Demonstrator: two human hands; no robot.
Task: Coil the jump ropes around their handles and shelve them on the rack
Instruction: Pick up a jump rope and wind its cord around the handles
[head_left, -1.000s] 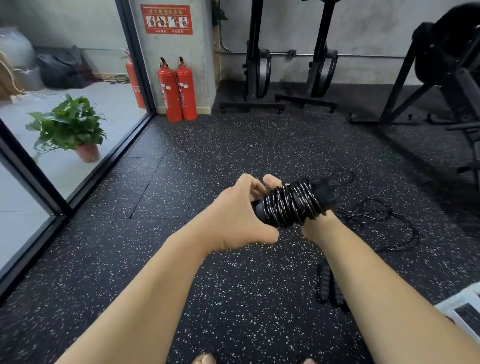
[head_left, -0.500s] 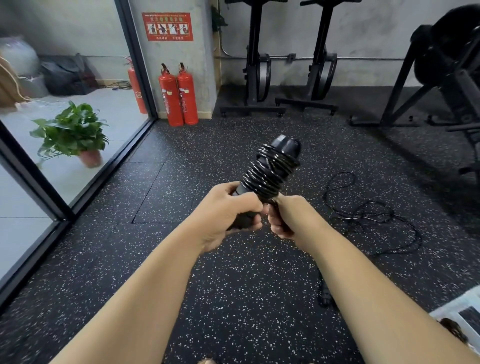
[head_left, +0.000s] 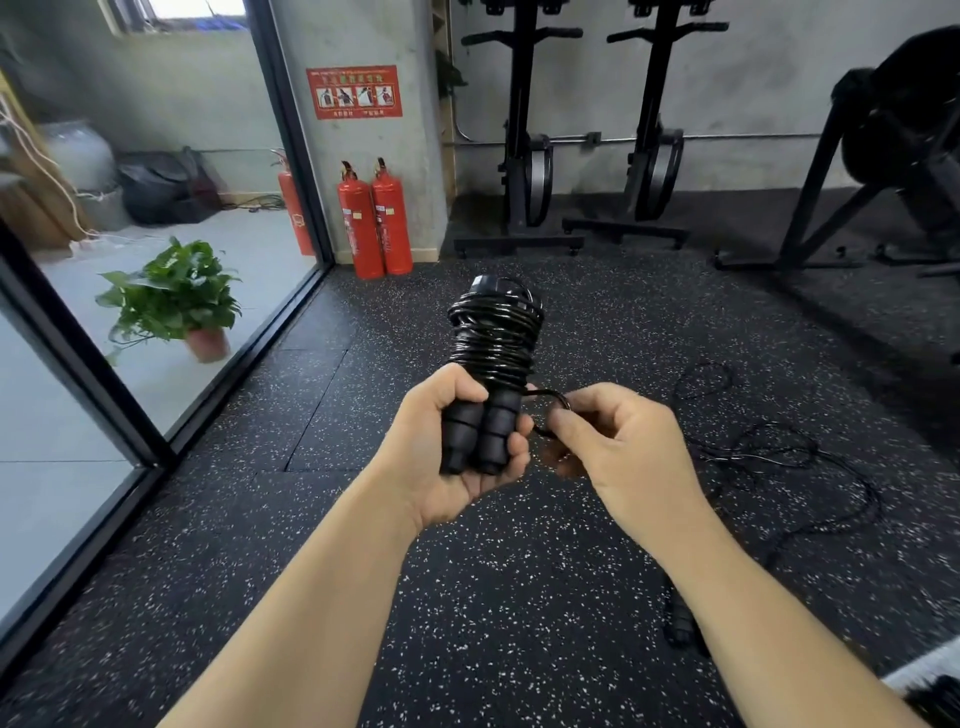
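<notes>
A black jump rope (head_left: 493, 338) is coiled tightly round the upper half of its two black handles (head_left: 480, 436), which stand upright side by side. My left hand (head_left: 441, 462) grips the handles' lower ends. My right hand (head_left: 618, 441) pinches the last free loop of that rope (head_left: 553, 402) just right of the handles. A second black jump rope (head_left: 779, 457) lies loose on the floor at the right, one of its handles (head_left: 680, 623) showing beside my right forearm.
Speckled black rubber floor (head_left: 291, 597). A glass wall with a black frame (head_left: 78, 343) runs along the left, a potted plant (head_left: 176, 301) behind it. Two red extinguishers (head_left: 374, 223) stand by the pillar. Black gym machines (head_left: 524, 156) line the back wall. A white object (head_left: 924, 670) sits at bottom right.
The coiled bundle swung from lying sideways to upright. My left hand shifted to the handles' lower ends, and my right hand came off the bundle to pinch the rope's free loop.
</notes>
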